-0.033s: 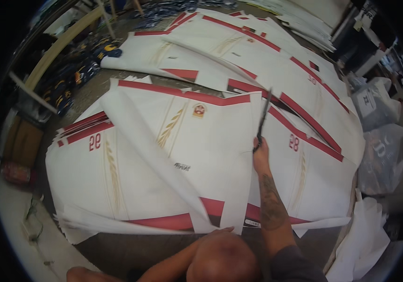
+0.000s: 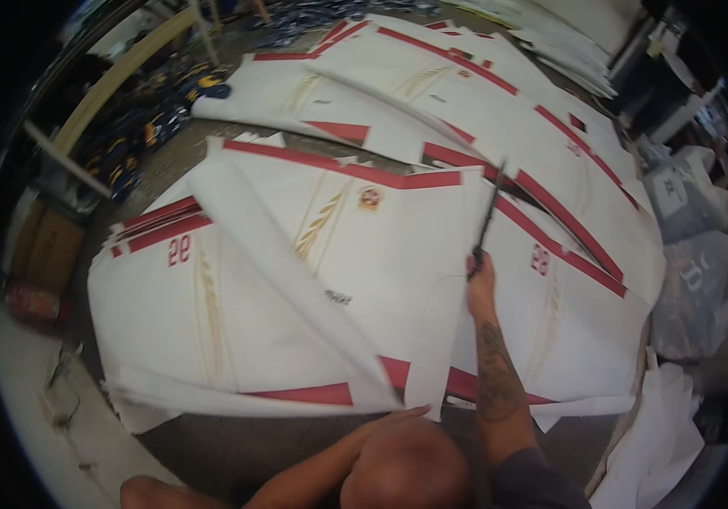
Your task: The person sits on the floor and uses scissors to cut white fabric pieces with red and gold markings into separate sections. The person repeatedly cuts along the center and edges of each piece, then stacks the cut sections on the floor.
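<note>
My right hand (image 2: 481,284) is closed around the handles of long dark scissors (image 2: 489,212), whose blades point away from me along the right edge of a large white printed sheet (image 2: 398,280). This sheet has red bands, a gold leaf stripe and a small crest, and its left side curls over in a long fold. At its near edge, my left hand (image 2: 410,414) lies with fingers stretched out on the paper. A rounded shape at the lower edge of the picture hides part of that hand. More printed sheets (image 2: 270,356) lie underneath, stacked at the left.
Other white and red printed sheets (image 2: 542,119) spread over the far side. Clear plastic bags (image 2: 694,288) stand at the right, above crumpled white paper (image 2: 656,433). Dark blue and yellow pieces (image 2: 156,127) are heaped at the far left beside a wooden beam (image 2: 126,72).
The whole view has shifted slightly, so the scene sits a little farther right. Both hands and the scissors keep nearly the same place against the sheet.
</note>
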A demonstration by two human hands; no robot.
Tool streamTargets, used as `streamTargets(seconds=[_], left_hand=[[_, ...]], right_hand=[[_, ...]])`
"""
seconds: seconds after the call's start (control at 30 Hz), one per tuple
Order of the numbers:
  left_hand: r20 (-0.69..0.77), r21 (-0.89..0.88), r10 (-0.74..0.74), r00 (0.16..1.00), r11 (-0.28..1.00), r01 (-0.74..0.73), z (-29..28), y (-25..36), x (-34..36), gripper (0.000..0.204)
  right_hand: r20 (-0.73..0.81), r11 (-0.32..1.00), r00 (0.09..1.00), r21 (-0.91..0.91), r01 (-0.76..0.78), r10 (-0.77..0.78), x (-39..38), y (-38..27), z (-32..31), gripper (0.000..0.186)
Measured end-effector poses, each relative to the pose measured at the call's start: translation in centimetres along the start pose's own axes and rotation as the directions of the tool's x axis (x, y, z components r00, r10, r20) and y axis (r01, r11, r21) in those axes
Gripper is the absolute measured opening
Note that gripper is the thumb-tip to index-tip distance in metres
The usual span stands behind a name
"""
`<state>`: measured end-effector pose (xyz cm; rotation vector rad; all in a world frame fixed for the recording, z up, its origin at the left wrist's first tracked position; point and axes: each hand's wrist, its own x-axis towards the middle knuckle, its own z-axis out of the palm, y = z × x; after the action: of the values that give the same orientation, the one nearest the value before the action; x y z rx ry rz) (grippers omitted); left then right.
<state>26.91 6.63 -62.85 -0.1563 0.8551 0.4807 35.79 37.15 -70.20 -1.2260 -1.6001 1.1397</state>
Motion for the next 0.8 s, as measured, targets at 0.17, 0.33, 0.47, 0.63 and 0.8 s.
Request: streamTargets(seconds=[0.17, 0.33, 0.47, 0.63, 0.8], left_hand=[[0.064, 0.829, 0.723, 0.688, 0.346, -0.44, -0.8, 9.8, -2.3, 0.043], [0.046, 0.844, 0.909, 0.414, -0.257, 0.47, -8.3, 18.6, -3.4, 0.053], [-0.208, 0.754, 0.867, 0.452, -0.152, 0.639, -16.1, 21.8, -7.7, 0.059], [-0.605, 0.698, 0.787, 0.125, 0.448, 0.558, -24.3, 20.2, -15.7, 0.089], [-0.632, 0.369, 0.502, -0.59, 0.865, 0.34, -29.9, 14.5, -18.4, 0.103]], right_hand=[[-0.139, 0.967, 0.99, -0.248, -0.06, 0.026, -8.6, 1.2, -1.3, 0.05], [-0.225, 0.853, 0.968, -0.478, -0.208, 0.11, -17.7, 2.5, -2.0, 0.066], [-0.198, 0.763, 0.98, -0.63, -0.145, 0.022, -20.7, 3.4, -3.3, 0.071], [-0.172, 0.768, 0.985, -0.629, -0.119, 0.012, -20.6, 4.1, -3.8, 0.065], [-0.196, 0.79, 0.98, -0.604, -0.104, -0.02, -20.4, 4.9, -3.3, 0.06]])
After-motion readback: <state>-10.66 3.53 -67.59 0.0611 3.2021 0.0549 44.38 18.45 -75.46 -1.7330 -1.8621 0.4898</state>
